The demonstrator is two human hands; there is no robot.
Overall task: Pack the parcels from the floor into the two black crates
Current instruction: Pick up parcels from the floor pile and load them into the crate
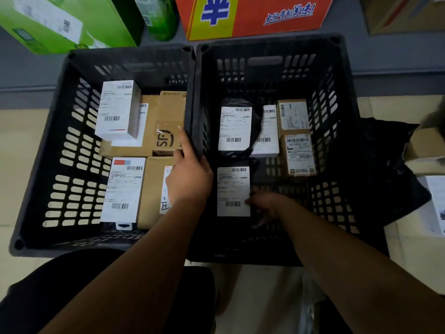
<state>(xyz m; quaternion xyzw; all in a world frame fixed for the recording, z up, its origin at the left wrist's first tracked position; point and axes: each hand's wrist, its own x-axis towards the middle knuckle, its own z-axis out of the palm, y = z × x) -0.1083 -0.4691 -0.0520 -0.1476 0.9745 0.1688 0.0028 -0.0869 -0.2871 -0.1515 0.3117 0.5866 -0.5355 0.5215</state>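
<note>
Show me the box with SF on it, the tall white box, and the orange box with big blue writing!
SF box (168,138), head view, on its printed logo.
Tall white box (115,109), head view, on its label.
Orange box (277,15), head view, on its orange side.

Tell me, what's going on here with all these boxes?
A person is packing labelled parcels into two black crates on the floor. The left crate already holds several cardboard and white boxes. The left hand rests on the wall between the crates. The right hand is down inside the right crate, touching a black parcel with a white label. A few more parcels wait on the floor to the right.
</note>
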